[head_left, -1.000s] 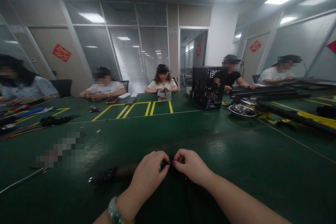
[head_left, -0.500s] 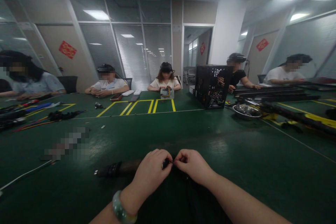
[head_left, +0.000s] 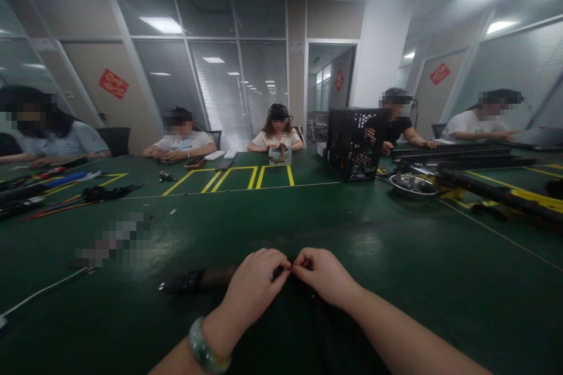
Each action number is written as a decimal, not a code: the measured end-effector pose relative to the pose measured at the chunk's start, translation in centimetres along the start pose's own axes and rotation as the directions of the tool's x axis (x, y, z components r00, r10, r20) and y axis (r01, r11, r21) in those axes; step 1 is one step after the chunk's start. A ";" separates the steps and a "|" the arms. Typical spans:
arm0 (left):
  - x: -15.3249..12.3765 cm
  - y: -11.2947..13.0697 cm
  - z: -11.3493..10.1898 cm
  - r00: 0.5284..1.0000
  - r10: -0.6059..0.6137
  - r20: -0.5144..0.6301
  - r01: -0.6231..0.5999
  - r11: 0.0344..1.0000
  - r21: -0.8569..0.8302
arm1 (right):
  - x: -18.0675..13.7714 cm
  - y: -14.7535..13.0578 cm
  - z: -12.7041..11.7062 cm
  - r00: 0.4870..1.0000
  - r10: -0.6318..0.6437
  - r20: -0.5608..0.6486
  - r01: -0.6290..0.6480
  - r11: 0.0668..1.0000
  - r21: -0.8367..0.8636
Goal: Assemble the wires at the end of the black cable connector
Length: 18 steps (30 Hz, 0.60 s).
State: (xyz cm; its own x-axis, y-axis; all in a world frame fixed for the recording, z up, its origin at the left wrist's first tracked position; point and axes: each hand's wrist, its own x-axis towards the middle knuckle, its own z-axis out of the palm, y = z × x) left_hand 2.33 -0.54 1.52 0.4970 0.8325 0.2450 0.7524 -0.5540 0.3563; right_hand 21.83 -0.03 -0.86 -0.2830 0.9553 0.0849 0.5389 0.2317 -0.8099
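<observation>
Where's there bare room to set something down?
The widest bare table is right of the right hand, nearer than the bowl. Another patch lies between the left hand and the yellow tape. Crowded: far left with cables, far right with black bars beyond the bowl, and left of the left hand, by a dark cylinder.

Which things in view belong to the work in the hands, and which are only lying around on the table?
In the work:
small dark part at the fingertips of the left hand and right hand
dark cylindrical object beside the left hand

Seemingly apart:
black computer case
metal bowl
dark cable bundle
</observation>
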 end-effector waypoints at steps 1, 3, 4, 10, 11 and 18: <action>0.0 0.0 0.0 1.000 -0.009 0.000 0.009 1.000 0.007 | 0.0 0.0 0.0 1.000 -0.001 -0.002 0.001 1.000 0.000; -0.1 0.1 0.0 1.000 -0.028 -0.005 0.029 1.000 0.010 | 0.0 0.1 0.0 1.000 -0.002 -0.008 0.002 1.000 0.002; -0.1 0.1 0.0 0.999 -0.039 -0.010 0.039 0.999 0.008 | 0.0 0.2 0.0 1.000 -0.002 -0.010 0.002 1.000 0.004; -0.2 0.2 -0.2 0.999 -0.028 -0.017 0.028 1.000 0.006 | 0.2 0.5 0.1 1.000 -0.024 -0.013 0.024 1.000 -0.005; -0.2 0.3 -0.3 1.000 -0.022 -0.021 0.022 1.000 0.005 | 0.2 0.6 0.2 1.000 -0.022 -0.013 0.022 1.000 -0.006; -0.3 0.5 -0.4 0.999 -0.015 -0.034 0.015 1.000 0.008 | 0.1 0.3 0.0 1.000 -0.007 -0.002 0.007 1.000 -0.002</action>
State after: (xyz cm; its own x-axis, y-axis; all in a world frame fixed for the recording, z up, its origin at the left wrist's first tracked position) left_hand 2.36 -1.01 1.98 0.4706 0.8399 0.2701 0.7632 -0.5412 0.3531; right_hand 21.96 0.16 -1.12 -0.2853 0.9540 0.0918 0.5386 0.2388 -0.8080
